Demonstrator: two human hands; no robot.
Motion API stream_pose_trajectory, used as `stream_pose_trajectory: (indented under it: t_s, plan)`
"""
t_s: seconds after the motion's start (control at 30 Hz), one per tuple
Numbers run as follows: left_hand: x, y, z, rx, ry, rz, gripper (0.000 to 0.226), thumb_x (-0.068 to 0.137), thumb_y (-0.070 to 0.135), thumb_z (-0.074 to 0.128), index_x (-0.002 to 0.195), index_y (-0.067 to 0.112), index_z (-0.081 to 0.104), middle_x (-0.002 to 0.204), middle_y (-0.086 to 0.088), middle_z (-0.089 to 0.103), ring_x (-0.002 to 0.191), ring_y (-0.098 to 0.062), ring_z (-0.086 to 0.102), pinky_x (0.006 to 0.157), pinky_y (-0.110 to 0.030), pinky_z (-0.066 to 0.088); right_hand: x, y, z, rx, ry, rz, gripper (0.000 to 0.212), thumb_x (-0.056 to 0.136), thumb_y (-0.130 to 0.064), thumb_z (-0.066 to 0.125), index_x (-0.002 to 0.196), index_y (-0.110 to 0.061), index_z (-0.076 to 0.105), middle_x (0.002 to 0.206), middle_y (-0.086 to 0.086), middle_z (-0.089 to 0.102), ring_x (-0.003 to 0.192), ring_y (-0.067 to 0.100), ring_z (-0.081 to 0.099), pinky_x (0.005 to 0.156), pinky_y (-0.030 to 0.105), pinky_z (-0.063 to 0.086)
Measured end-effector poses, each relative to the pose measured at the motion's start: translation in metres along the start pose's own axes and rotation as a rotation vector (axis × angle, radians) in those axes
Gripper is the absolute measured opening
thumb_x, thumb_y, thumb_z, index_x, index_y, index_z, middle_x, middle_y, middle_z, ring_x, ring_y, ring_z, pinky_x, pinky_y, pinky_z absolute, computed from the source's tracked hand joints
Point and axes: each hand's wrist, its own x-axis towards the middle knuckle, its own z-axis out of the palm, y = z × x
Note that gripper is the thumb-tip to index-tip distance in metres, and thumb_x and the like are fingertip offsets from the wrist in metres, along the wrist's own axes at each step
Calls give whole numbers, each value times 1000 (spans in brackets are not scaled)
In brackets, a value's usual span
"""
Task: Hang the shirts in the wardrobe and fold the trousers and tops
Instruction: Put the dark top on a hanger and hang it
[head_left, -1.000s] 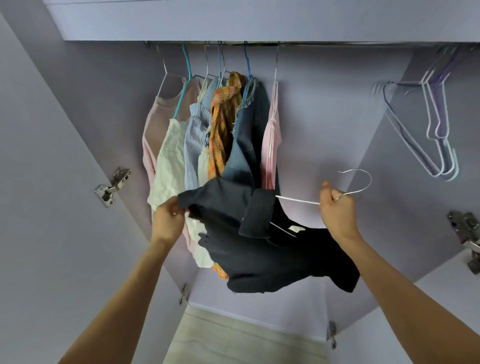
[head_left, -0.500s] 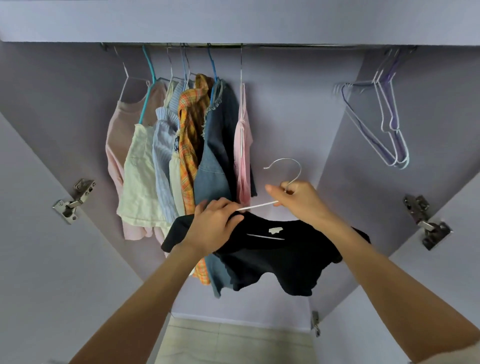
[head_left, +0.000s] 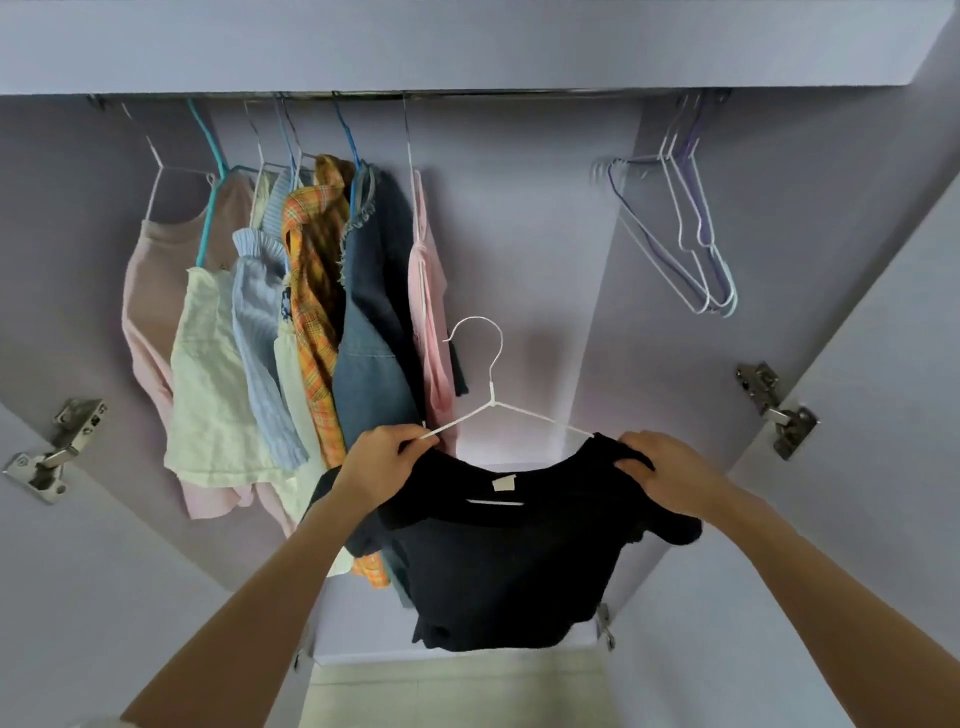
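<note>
Wardrobe interior with pale lilac walls, seen from below. Far left, a silver door hinge. Next, a row of garments hangs from the metal rail: a pink top, a cream top, a pale blue ribbed knit, an orange checked shirt, a blue denim jacket and a thin pink garment.

Near centre, the left hand pinches the left arm of a white wire hanger, fingers curled around wire and cloth. A black short-sleeved top sits half on this hanger, below the rail. The right hand grips the top's right shoulder, fingers curled into the fabric.

Far right, empty white and purple wire hangers hang together, then a second hinge.

The step looks like seating the black top on its hanger. Next, the hook must be lifted onto the rail, probably in the gap right of the pink garment. A small pale neck label shows no readable writing.
</note>
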Motion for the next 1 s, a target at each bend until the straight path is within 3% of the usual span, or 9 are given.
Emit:
stream_pose_trajectory:
  t_s: [0.1,0.17,0.3,0.43,0.57,0.63,0.77,0.87,1.0]
  plan:
    - [14,3,14,12,-166,-42,19,90,18,58,99,26,71,99,5,68,92,-15,62,82,-22,42,-13,2,-12,-2,47,63,14,96,-18,46,93,-12,58,79,2,56,73,19,51,62,28,35]
    - [24,10,19,22,-152,-61,21,91,16,56,103,24,70,105,1,66,96,-20,62,87,-26,42,-24,7,-16,-45,75,158,16,96,-21,46,84,-14,53,76,3,54,69,20,49,58,29,32]
    - [52,39,10,-4,153,-1,22,89,7,50,106,5,65,114,-17,59,98,-34,59,79,-33,44,-46,21,-19,-111,162,441,20,98,-21,42,93,-8,56,86,11,60,79,29,57,61,29,35]
    - [81,69,-13,89,429,12,32,88,6,48,119,4,55,111,-24,53,109,-39,45,82,-47,44,-47,11,-15,-35,333,575,23,98,-20,41,98,-2,54,78,8,54,71,26,51,58,28,32]
    - [94,82,-19,106,575,21,19,88,15,52,100,0,54,99,-24,54,91,-43,52,71,-50,43,-20,-13,-15,81,493,532,23,99,-17,36,96,0,51,84,8,53,75,28,52,60,29,29]
    - [102,81,-22,53,600,10,27,87,23,56,100,2,46,101,-21,52,87,-42,54,64,-46,41,0,-25,-15,160,537,486,24,99,-16,33,95,-1,51,85,7,51,71,23,48,62,29,31]
    - [131,73,-41,50,441,-86,54,90,35,56,128,6,31,121,-23,48,98,-46,54,65,-44,38,45,-52,-20,184,625,347,27,99,-16,30,96,0,52,89,8,48,74,20,43,64,26,29]
    - [138,64,-45,-16,310,-78,50,98,30,38,141,11,21,112,-29,57,98,-48,55,77,-49,43,76,-75,-20,186,722,287,27,98,-11,32,101,2,55,93,13,52,81,21,43,65,24,26]
    - [132,50,-47,53,362,-94,52,97,12,33,146,11,16,108,-30,57,97,-47,54,69,-43,34,115,-116,-23,228,829,213,28,97,-6,33,107,4,57,100,19,57,94,28,50,81,28,37]
